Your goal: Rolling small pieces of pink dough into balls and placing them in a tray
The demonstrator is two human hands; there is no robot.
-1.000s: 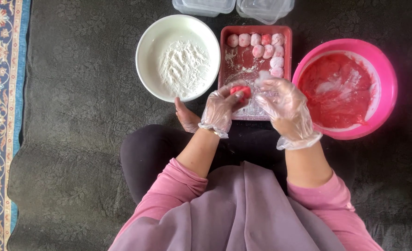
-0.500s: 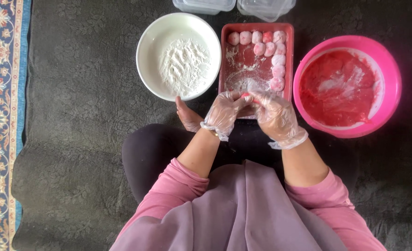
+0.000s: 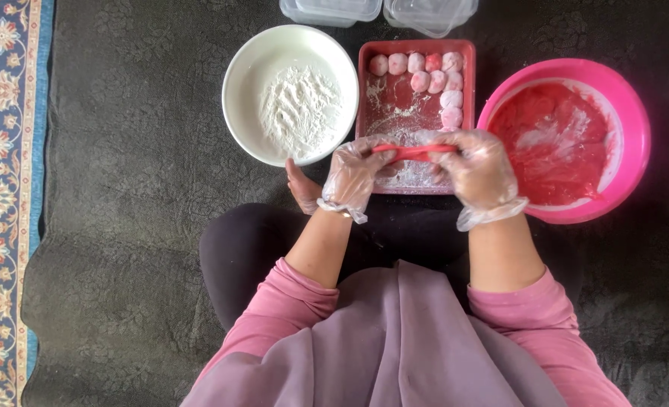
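Both hands wear clear plastic gloves and hold a stretched strip of red dough (image 3: pixel 414 151) between them, above the near end of a red rectangular tray (image 3: pixel 414 47). My left hand (image 3: pixel 353 172) pinches its left end, my right hand (image 3: pixel 479 167) its right end. Several floured pink dough balls (image 3: pixel 438 79) lie in the tray's far right part, and flour dusts its floor. A white bowl of flour (image 3: pixel 289 94) stands left of the tray. A pink bowl with red dough (image 3: pixel 564 139) stands to the right.
Two clear plastic lidded containers (image 3: pixel 380 10) sit beyond the tray at the top edge. Everything rests on a dark grey patterned mat (image 3: pixel 123 188), with a blue floral carpet border (image 3: pixel 3 203) at the far left. My crossed legs and bare foot (image 3: pixel 303 188) lie below the tray.
The red dough piece, held compact between my hands a second ago, is now pulled out into a long strip. My hands have moved apart sideways.
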